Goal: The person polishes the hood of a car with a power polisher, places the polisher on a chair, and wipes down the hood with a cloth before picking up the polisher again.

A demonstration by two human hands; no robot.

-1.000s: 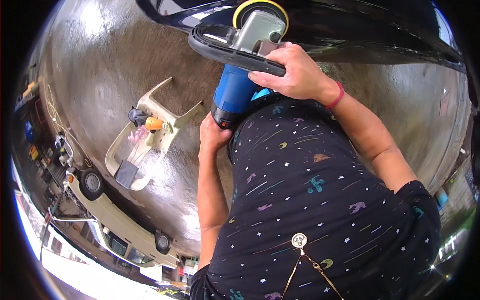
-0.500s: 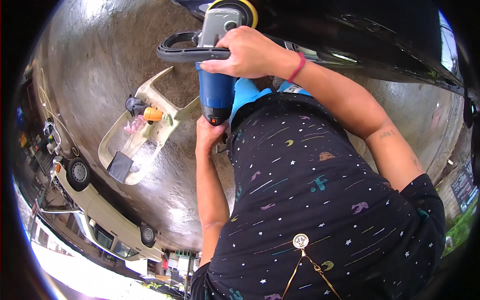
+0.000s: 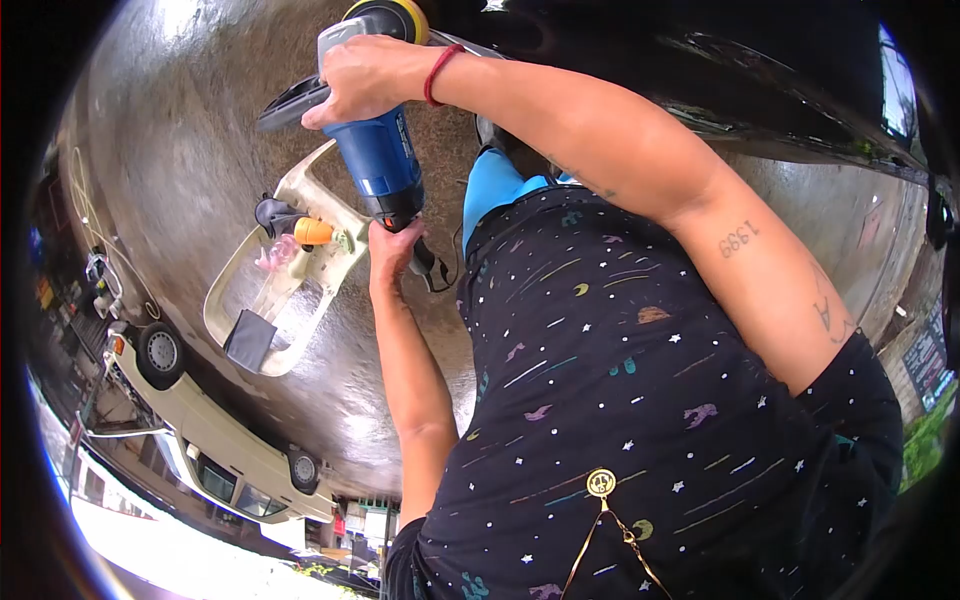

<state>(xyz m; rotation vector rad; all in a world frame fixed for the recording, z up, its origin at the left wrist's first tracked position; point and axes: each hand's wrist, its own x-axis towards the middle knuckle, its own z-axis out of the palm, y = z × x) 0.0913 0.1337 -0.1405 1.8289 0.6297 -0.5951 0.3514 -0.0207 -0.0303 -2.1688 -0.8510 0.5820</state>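
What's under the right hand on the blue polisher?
The right hand covers part of the black curved handle and silver metal head. Parts of both show beside it; the surfaces directly beneath it can't be seen.

Two hands: one right hand, one left hand. One electric polisher, with one yellow-edged pad. One red wristband. One pale plastic chair; on it, one orange item and one flat dark-grey item. One black car, partly in view. One beige car, two wheels showing. One round pendant. The background clutter is too small to count.
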